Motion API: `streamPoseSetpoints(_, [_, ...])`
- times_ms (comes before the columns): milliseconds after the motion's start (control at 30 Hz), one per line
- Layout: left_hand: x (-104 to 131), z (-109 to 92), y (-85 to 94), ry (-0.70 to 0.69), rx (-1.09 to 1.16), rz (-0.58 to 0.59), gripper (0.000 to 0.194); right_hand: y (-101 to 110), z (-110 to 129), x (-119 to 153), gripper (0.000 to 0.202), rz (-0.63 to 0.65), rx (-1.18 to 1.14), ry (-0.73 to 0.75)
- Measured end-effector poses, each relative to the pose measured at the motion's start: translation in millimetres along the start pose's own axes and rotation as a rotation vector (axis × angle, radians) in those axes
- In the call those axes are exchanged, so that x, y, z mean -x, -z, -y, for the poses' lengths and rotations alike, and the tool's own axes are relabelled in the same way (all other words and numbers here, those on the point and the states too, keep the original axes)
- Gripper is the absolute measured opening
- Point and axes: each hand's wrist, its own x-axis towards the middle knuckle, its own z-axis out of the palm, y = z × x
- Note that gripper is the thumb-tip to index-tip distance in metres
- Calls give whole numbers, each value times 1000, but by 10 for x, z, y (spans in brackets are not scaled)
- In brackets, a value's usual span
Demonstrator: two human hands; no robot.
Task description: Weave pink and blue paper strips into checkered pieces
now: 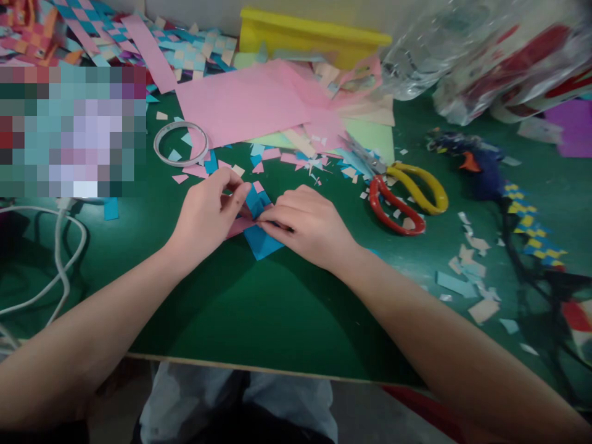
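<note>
A small piece of blue paper [263, 243] and a strip of pink paper [239, 227] lie crossed or folded together on the green table [287, 327]. My left hand [206, 213] is at the upper left of the piece, thumb and forefinger pinched at its edge. From the right, my right hand [309, 225] presses its fingertips together on the middle, where blue and pink meet. The fingers hide part of the fold.
Scissors [393, 197] with red and yellow handles lie right of my hands. A tape ring [182, 143], pink sheets [245, 105] and paper scraps are behind. A white cable [62, 246] curls at left, plastic bags [504, 61] at back right.
</note>
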Motion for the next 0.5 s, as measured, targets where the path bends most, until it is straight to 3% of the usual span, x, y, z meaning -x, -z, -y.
streamPoseSetpoints(500, [-9, -1, -5, -1, -16, -4, 13, 122, 42, -40, 22, 219, -30, -36])
